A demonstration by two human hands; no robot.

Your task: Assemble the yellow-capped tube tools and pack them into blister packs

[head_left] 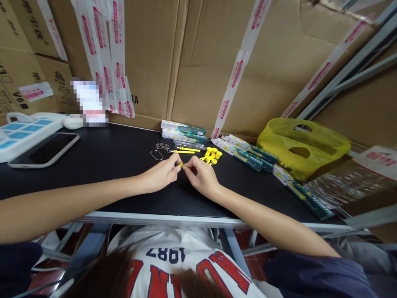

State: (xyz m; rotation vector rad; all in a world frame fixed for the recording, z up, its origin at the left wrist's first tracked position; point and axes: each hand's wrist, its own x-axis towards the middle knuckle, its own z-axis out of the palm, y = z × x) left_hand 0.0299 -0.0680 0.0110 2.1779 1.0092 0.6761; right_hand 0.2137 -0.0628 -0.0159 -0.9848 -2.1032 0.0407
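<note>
My left hand (pixel 161 174) and my right hand (pixel 200 176) meet over the middle of the black table (pixel 118 157), fingers pinched together on one small yellow plastic piece (pixel 180 164). Just behind them lies a heap of several yellow plastic pieces (pixel 211 155). Thin yellow sticks and clear tubes (pixel 187 147) lie beside the heap. Two wire hooks (pixel 158 151) rest to the left of those. Printed green-and-white packets (pixel 182 130) are stacked at the back, and more such packets (pixel 248 154) fan out to the right.
A yellow plastic bag (pixel 302 147) sits at the right by clear wrapping (pixel 341 184). A phone (pixel 45 150) and a white-and-blue device (pixel 21 130) lie at the far left. Taped cardboard boxes (pixel 201 58) wall the back. The table's metal front edge (pixel 161 218) is near my body.
</note>
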